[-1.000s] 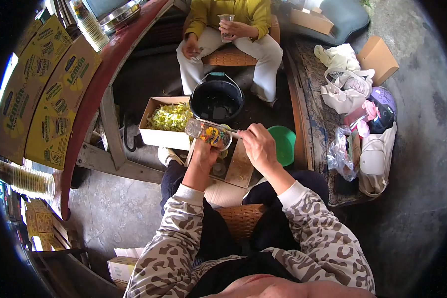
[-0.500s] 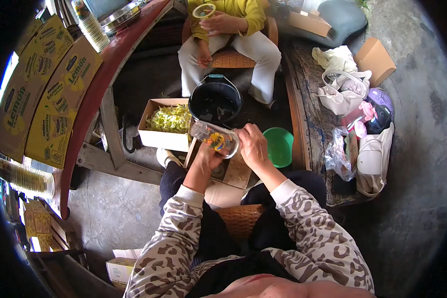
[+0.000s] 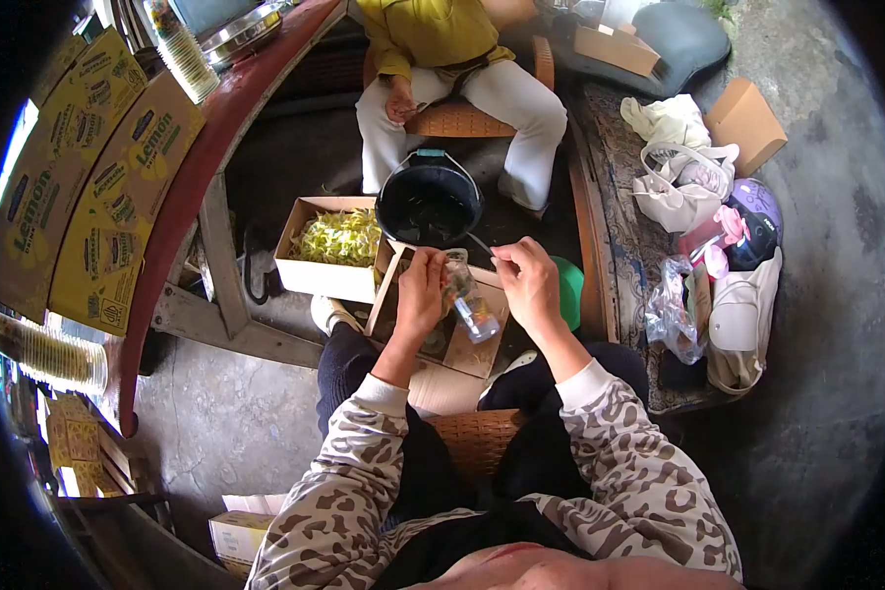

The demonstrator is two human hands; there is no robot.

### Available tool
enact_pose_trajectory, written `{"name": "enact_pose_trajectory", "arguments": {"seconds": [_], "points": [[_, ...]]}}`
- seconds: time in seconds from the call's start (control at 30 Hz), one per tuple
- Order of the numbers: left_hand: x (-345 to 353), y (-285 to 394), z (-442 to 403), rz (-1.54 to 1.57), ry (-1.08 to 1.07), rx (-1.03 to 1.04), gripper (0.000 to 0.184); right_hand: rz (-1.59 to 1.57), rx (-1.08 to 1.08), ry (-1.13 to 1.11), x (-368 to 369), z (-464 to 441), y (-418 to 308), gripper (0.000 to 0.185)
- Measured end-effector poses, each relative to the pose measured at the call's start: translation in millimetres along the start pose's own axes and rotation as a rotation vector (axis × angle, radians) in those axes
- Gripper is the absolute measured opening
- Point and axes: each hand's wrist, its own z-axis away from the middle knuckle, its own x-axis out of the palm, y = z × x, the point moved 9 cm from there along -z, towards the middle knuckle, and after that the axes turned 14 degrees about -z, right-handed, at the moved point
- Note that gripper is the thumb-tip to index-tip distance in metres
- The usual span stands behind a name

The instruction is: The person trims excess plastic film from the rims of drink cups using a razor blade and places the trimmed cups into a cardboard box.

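Observation:
My left hand [image 3: 422,293] is closed on the edge of a clear plastic cup [image 3: 476,315] with a colourful print. The cup lies tilted, one end pointing down and toward me. To the right, my right hand [image 3: 529,285] pinches a thin pale strip [image 3: 481,245], whose exact kind I cannot make out; it stands apart from the cup. Under my hands sits a shallow wooden box [image 3: 387,285] with cardboard [image 3: 470,346] in it. Beyond is a black bucket [image 3: 429,202] with a handle.
A carton [image 3: 324,278] of yellow-green shreds stands left of the bucket. Partly behind my right hand is a green bowl [image 3: 568,293]. Opposite sits a person in white trousers [image 3: 388,128]. Lemon drink cartons [image 3: 128,206] and stacked cups [image 3: 182,54] line the red table [image 3: 228,128]; bags [image 3: 683,192] lie right.
My right hand has come off the cup and moved right with the thin strip. The cup has swung in my left hand. The other person's raised hand and cup are out of sight.

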Motion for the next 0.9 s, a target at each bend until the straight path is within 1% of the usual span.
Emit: {"name": "enact_pose_trajectory", "arguments": {"seconds": [0.07,0.13,0.2,0.23,0.27,0.3,0.33,0.4,0.5,0.63,0.7,0.8,0.83,0.9], "points": [[1.7,13.2,1.6,-0.036,-0.023,0.084,0.016,-0.100,0.069,-0.001,-4.1,-2.2,11.6,0.010],[5.7,14.5,2.4,-0.056,-0.059,0.078,0.013,-0.101,0.063,0.010,-7.4,-1.5,14.0,0.011],[4.3,25.6,6.2,-0.067,-0.025,0.154,0.010,-0.077,0.023,-0.010,-5.5,1.3,9.1,0.012],[5.5,24.5,6.5,-0.068,-0.028,0.155,0.010,-0.071,0.000,-0.008,-5.1,3.0,4.3,0.013],[6.2,25.1,7.1,-0.126,-0.022,0.200,0.009,-0.071,0.002,-0.006,-4.3,3.9,1.3,0.013],[7.4,26.5,8.1,-0.184,-0.015,0.245,0.010,-0.029,-0.025,-0.012,-2.8,4.5,-4.0,0.013],[9.1,24.8,8.8,-0.186,-0.017,0.246,0.010,0.013,-0.053,-0.018,-1.4,5.0,-8.5,0.013],[6.4,26.8,10.7,-0.277,0.053,0.259,0.012,0.044,-0.073,-0.032,0.7,6.2,-12.3,0.013],[2.9,36.3,14.6,-0.312,0.088,0.309,0.012,0.070,-0.076,-0.056,4.8,9.2,-14.8,0.013],[9.6,34.9,21.0,-0.297,0.083,0.281,0.014,0.125,-0.101,-0.055,9.6,12.9,-18.8,0.015],[9.4,42.8,25.8,-0.321,0.138,0.334,0.017,0.146,-0.104,-0.054,11.3,14.0,-18.8,0.016],[17.3,44.8,26.8,-0.330,0.087,0.342,0.018,0.155,-0.098,-0.049,14.8,14.3,-12.0,0.018],[18.9,47.0,28.2,-0.329,0.089,0.342,0.018,0.169,-0.089,-0.017,13.2,12.0,-7.5,0.015],[19.6,66.0,38.4,-0.370,0.152,0.517,0.016,0.183,-0.080,0.016,11.9,8.8,3.9,0.013]]}}
